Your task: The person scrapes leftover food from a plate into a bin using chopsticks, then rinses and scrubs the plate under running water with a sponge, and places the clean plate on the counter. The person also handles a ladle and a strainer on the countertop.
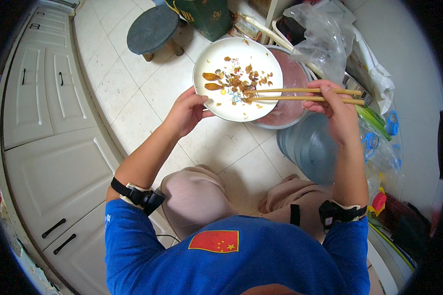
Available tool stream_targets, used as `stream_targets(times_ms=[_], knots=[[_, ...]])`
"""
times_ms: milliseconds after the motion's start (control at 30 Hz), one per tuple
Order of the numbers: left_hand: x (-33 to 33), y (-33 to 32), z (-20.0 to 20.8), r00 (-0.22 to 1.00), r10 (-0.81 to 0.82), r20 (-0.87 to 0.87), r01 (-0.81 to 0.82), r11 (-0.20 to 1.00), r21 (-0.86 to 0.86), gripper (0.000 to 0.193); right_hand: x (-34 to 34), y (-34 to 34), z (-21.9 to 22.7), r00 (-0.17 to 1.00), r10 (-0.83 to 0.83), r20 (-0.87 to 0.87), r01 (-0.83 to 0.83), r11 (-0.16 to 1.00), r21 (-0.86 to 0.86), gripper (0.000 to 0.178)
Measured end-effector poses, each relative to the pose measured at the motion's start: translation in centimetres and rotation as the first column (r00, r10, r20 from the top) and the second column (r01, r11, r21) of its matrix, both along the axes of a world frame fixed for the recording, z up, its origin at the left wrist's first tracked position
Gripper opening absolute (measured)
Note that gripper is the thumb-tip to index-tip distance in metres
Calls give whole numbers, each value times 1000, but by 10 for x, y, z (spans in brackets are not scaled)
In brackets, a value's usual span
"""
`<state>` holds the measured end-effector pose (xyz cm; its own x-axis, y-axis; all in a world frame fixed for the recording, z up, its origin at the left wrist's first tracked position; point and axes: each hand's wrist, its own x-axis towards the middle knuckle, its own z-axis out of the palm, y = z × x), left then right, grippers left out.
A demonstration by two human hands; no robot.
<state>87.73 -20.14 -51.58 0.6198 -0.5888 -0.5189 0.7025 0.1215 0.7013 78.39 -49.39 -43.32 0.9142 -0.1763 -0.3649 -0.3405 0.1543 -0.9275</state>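
My left hand (186, 112) grips the near left rim of a round white plate (258, 51), thumb on top and fingers beneath. Brown food scraps (241, 82) lie scattered over its printed flower pattern, with two longer dark pieces at the left. A pair of wooden chopsticks (307, 94) is held in my right hand (332, 101). Their tips touch the scraps near the plate's middle. Partly under the plate's right side stands a round tub (293, 105) with a pinkish inside; the plate hides some of it.
A dark round stool (153, 29) and a green bin (209, 19) stand on the tiled floor beyond. Right of my knees is a large blue water bottle (307, 147). Plastic bags (325, 44) and green stalks (373, 120) crowd the right wall. White cabinets (59, 172) line the left.
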Motion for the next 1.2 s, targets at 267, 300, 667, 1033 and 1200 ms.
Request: stream_targets(times_ms=[267,300,667,1033,1200], knots=[[-3,-5,2,1000,-10,-19,10,1000,4,40,13,35,-8,990,-13,142,8,999,33,22],[-3,-6,2,1000,0,-29,0,1000,1,38,15,40,-12,990,-24,139,16,998,56,22],[-3,-5,1,998,-57,15,56,997,46,40,-4,18,-2,993,-106,43,111,985,-131,23],[-3,-8,2,996,-83,34,81,994,80,39,19,40,-31,970,-154,188,152,988,27,21],[-1,-9,2,999,-50,14,48,990,130,35,11,21,-26,982,-128,136,137,989,-60,21]])
